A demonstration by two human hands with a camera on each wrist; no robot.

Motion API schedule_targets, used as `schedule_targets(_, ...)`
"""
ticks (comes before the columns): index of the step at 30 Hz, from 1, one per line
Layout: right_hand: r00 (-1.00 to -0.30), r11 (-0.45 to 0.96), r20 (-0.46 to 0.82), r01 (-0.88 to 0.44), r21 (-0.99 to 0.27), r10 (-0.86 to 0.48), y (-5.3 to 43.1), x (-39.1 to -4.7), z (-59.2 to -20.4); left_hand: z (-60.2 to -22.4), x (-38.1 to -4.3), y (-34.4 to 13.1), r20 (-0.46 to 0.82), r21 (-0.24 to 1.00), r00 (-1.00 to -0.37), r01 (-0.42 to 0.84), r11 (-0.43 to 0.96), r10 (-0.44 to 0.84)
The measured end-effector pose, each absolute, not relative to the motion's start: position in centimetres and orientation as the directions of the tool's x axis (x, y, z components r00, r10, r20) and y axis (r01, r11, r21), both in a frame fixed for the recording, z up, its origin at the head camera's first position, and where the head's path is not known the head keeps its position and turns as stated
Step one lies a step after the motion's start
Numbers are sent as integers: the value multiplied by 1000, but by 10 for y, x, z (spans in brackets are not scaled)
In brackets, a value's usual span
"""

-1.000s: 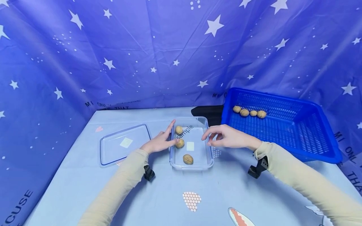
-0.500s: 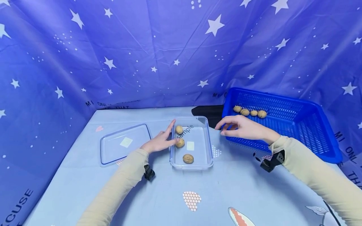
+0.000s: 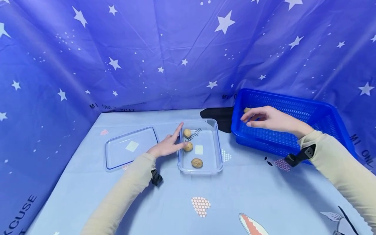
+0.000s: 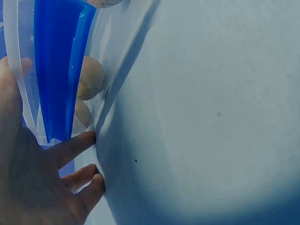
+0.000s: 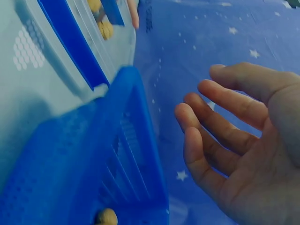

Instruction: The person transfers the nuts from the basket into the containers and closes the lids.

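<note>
A clear plastic food container (image 3: 221,147) with blue edging holds three walnuts: one at the far left (image 3: 187,133), one below it (image 3: 188,147), one near the front (image 3: 197,163). My left hand (image 3: 167,146) steadies its left wall, thumb over the rim beside the middle walnut and the other fingers outside, as the left wrist view also shows (image 4: 42,173). Over the blue basket's (image 3: 258,138) near left part hovers my right hand (image 3: 271,120), fingers loosely bent and holding nothing. A walnut (image 3: 247,110) peeks out behind it; the other walnuts there are hidden by the hand.
The container's clear lid (image 3: 132,147) with a blue seal lies on the table left of the left hand. A black flat item (image 3: 217,117) sits between container and basket. Star-printed blue curtain (image 3: 158,49) rises behind and at both sides.
My right hand has moved from the container's right edge, rightward and away, to over the basket, covering most of its walnuts. The left hand stays at the container. The container's walnuts have not moved.
</note>
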State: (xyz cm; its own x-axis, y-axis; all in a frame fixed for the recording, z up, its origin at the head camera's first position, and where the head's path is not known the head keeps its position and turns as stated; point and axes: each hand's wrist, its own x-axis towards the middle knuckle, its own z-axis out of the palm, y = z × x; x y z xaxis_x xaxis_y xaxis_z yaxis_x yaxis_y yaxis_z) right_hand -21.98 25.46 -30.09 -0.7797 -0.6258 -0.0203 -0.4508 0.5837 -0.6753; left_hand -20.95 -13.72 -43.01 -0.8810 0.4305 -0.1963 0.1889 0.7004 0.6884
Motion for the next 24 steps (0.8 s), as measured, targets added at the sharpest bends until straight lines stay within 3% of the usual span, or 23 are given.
schedule_targets(4, -785, 570, 17, -463, -679, -619, 266, -228, -300, -430, -211, -136, -193, 687, -883, 190, 701, 428)
schedule_targets(9, -832, 590, -17, -379, -713, -554, 280, -236, -294, -428, -210, -134, -188, 696, -885, 186, 694, 426)
schedule_targets(24, -907, 725, -87, -269, -634, -412, 313, -265, -296, -430, -209, -136, -183, 697, -887, 187, 692, 424)
